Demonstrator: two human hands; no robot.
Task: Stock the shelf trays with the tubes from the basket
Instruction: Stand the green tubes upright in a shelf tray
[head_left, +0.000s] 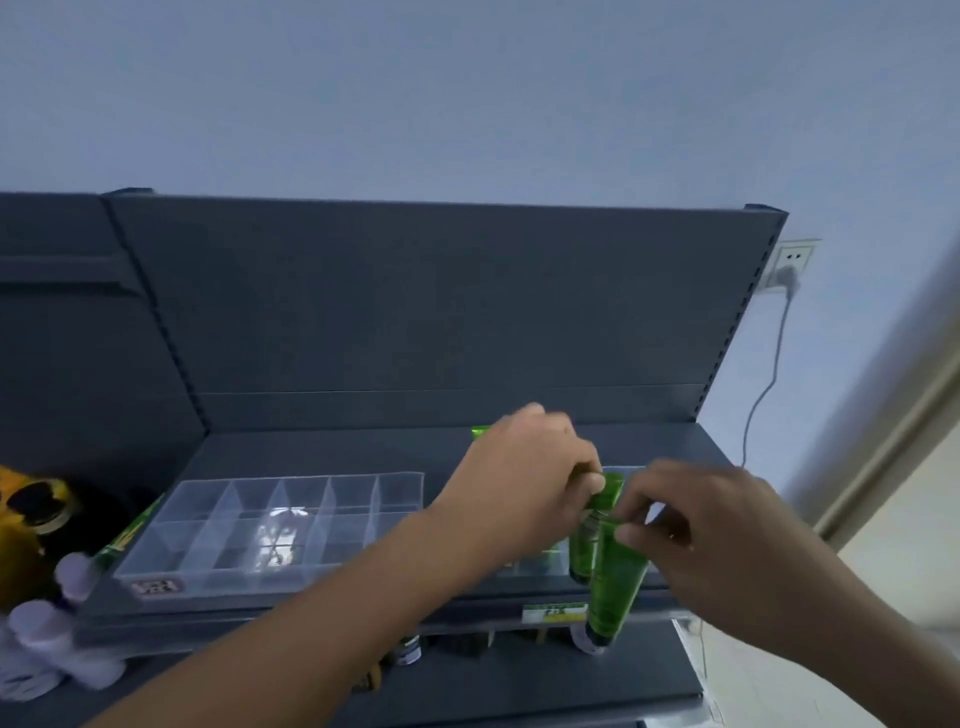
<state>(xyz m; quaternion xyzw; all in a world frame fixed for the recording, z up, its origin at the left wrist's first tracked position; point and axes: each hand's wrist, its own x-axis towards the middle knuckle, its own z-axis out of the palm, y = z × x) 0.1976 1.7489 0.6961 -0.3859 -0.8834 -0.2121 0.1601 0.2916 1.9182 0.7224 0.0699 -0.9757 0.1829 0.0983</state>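
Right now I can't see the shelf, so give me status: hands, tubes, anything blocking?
Left hand and right hand both gripping green tubes over the right tray. Left clear tray empty. Nothing blocking.

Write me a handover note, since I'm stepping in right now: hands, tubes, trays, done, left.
Left hand pinches the top of a green tube over the right tray.
Right hand holds a second green tube, cap down, at the shelf's front edge.
Left tray: its compartments look empty.
Done: nothing clearly seated yet.
Left: seat both tubes, then fill the trays. The basket is out of view.
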